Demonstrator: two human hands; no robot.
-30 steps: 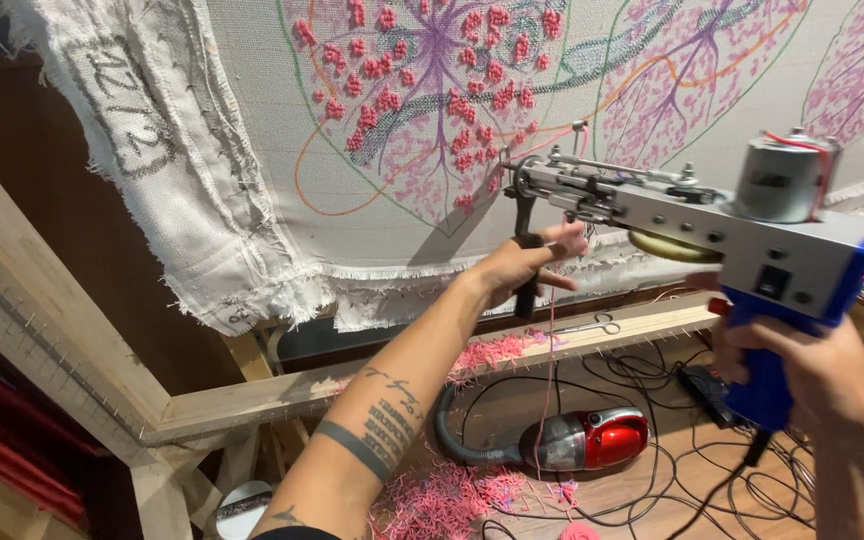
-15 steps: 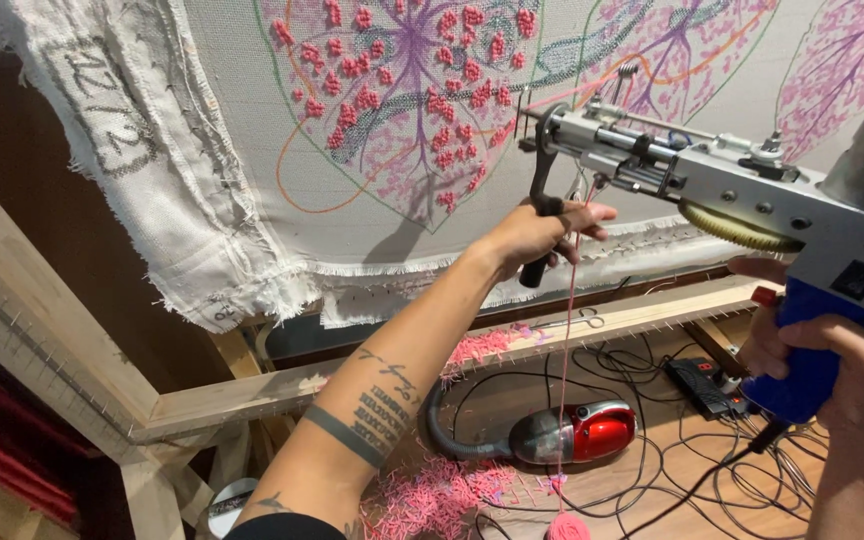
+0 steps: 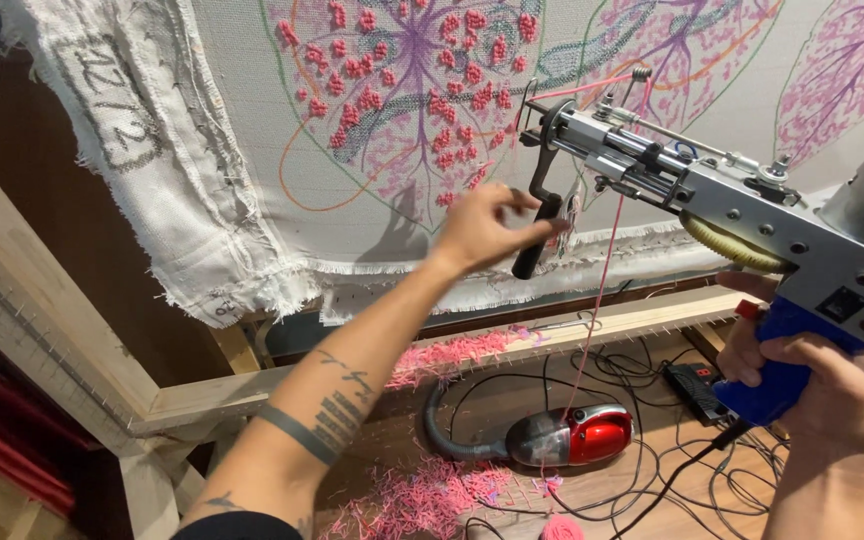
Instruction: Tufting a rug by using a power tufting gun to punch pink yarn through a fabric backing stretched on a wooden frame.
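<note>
My right hand [image 3: 817, 400] is closed around the blue grip [image 3: 787, 325] of a silver tufting gun [image 3: 742, 205]. The gun's needle end points up at a stretched grey cloth [image 3: 252, 150] tufted with pink and purple leaf patterns [image 3: 402, 80]. My left hand [image 3: 482, 228] is just left of the gun's black front handle [image 3: 532, 250]. Its fingers are spread and the fingertips touch the handle's upper part without wrapping it. A pink yarn strand [image 3: 597, 290] hangs from the gun towards the floor.
A wooden frame [image 3: 52, 300] holds the cloth, with a lower rail [image 3: 592, 325] studded with nails. On the floor lie a red and grey hand vacuum [image 3: 572, 438], a black power strip [image 3: 697, 380], tangled black cables [image 3: 672, 470] and pink yarn scraps [image 3: 422, 495].
My left hand has let go of the black front handle and opened beside it. The gun has tilted up and moved closer to the cloth.
</note>
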